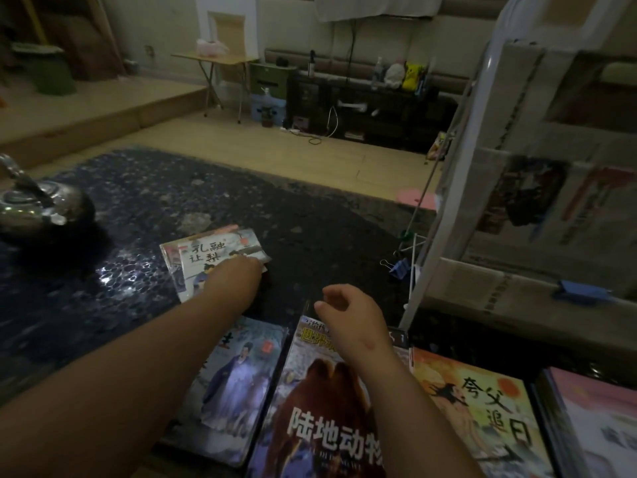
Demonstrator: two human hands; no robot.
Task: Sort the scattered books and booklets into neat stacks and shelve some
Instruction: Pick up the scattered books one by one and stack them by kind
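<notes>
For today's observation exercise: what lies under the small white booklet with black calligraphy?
Under the white calligraphy booklet, edges of other thin booklets peek out at its left and top right, on the dark pebbled tabletop. Their covers and number are hidden; the left hand covers one corner.

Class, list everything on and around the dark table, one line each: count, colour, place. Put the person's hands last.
Small illustrated paper booklets: a few, pale, stacked mid-table.
Robed-figure paperback: one, blue-grey, near edge.
Camel-cover animal book: one, brown, right of it.
Sun-picture book: one, orange-yellow, further right.
Pink-cover book: one, far right.
Shiny metal kettle: one, silver, left.
Binder clips: two, blue, by the white shelf unit.
Left hand: touches the booklets.
Right hand: loosely curled, empty, above the camel book.
</notes>
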